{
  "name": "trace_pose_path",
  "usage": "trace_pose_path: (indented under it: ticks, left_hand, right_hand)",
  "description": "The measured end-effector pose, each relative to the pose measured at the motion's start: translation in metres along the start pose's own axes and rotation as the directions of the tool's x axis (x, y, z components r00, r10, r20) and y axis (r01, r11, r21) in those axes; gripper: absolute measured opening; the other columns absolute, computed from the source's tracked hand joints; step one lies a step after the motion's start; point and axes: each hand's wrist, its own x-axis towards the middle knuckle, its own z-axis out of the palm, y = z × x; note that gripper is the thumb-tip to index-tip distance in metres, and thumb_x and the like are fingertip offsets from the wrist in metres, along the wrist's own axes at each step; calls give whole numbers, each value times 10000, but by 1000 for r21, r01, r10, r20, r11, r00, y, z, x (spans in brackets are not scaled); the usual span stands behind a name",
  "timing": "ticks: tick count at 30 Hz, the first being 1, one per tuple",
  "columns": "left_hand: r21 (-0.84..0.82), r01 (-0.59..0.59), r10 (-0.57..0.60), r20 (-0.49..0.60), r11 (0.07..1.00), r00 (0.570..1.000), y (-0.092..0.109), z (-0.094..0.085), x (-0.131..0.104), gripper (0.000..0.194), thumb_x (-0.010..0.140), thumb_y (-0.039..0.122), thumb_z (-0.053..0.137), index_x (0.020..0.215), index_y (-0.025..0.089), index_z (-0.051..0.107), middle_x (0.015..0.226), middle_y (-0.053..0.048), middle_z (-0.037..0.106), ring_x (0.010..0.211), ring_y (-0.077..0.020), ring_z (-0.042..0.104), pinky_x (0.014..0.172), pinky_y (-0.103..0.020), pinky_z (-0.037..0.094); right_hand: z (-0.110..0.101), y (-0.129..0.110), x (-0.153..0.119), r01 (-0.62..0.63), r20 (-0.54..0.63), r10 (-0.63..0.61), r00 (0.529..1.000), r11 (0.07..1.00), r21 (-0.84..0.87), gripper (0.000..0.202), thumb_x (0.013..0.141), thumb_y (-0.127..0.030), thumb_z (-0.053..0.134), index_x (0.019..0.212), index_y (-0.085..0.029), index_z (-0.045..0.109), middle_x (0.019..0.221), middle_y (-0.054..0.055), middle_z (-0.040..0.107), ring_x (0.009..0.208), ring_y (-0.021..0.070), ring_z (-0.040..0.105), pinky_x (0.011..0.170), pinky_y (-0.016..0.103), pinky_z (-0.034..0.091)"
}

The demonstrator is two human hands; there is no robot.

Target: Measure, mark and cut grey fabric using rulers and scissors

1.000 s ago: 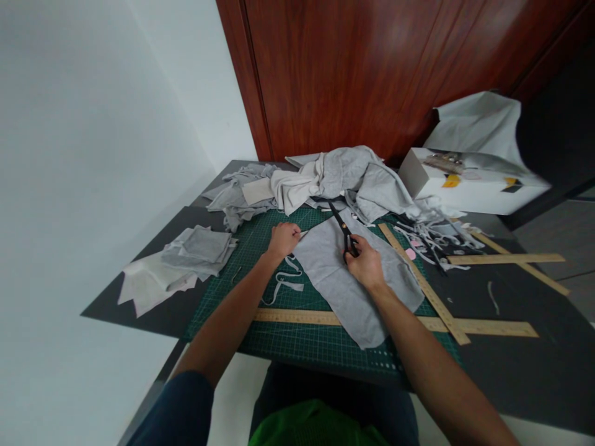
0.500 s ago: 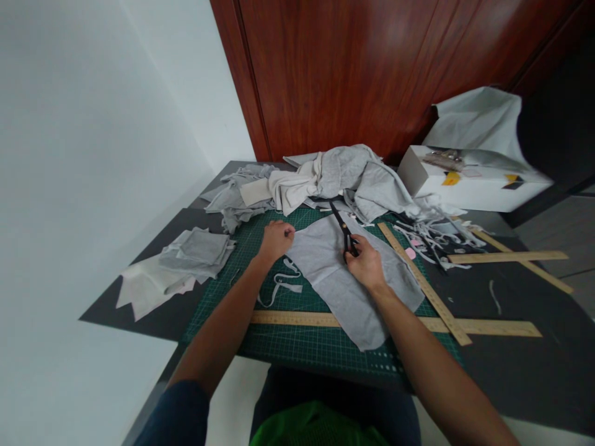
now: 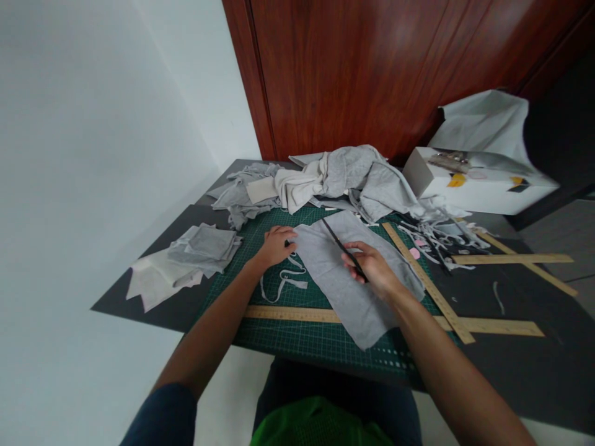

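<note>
A piece of grey fabric (image 3: 325, 266) lies spread over the green cutting mat (image 3: 297, 341). At its upper left corner is my left hand (image 3: 277, 244), fingers bent and closed on the fabric's edge; a small dark spot shows by the thumb. My right hand (image 3: 372, 266) grips black scissors (image 3: 341, 246) above the middle of the fabric. Their blades look closed and point away to the upper left. A thin grey fabric strip (image 3: 283, 282) lies curled on the mat just below my left hand.
Wooden rulers (image 3: 292, 314) lie under and beside the fabric. Folded cloth pieces (image 3: 204, 244) rest at the left, heaped fabric (image 3: 353, 173) at the back. On the right are tangled strips (image 3: 446, 232) and a white box (image 3: 483, 186). A wall borders the left.
The scissors have turned in my right hand, with the tip swung left and the handles lower. My left hand has loosened from a tighter fist and lies flatter at the fabric's corner.
</note>
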Motion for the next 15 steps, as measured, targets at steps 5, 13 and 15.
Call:
trace_pose_path:
  ticks: [5,13,15]
  left_hand:
    - [-25,28,-29,-21,999,999,-6,-4,-8,175,835,258,730,997,258,797,1297,-63,749,1294,-331,588,1088,-514,449]
    - [-22,22,-22,-12,1000,1000,-14,0,-7,111,846,290,741,936,241,782,1216,-68,758,1214,-294,612,1105,-488,445]
    - [-9,25,-25,-16,1000,1000,-14,0,-7,118,844,291,744,942,245,790,1205,-68,760,1204,-296,615,1097,-485,450]
  right_hand:
    - [15,-3,-25,-162,159,146,976,983,90,481,704,-418,776,1104,-202,620,645,-44,619,415,98,461,337,196,236]
    - [23,1,-51,-312,268,279,922,946,86,434,710,-435,755,1043,-218,580,622,-42,611,391,103,448,311,193,203]
    - [26,2,-54,-338,275,302,913,936,95,390,717,-433,743,996,-218,575,616,-37,605,386,101,440,311,196,185]
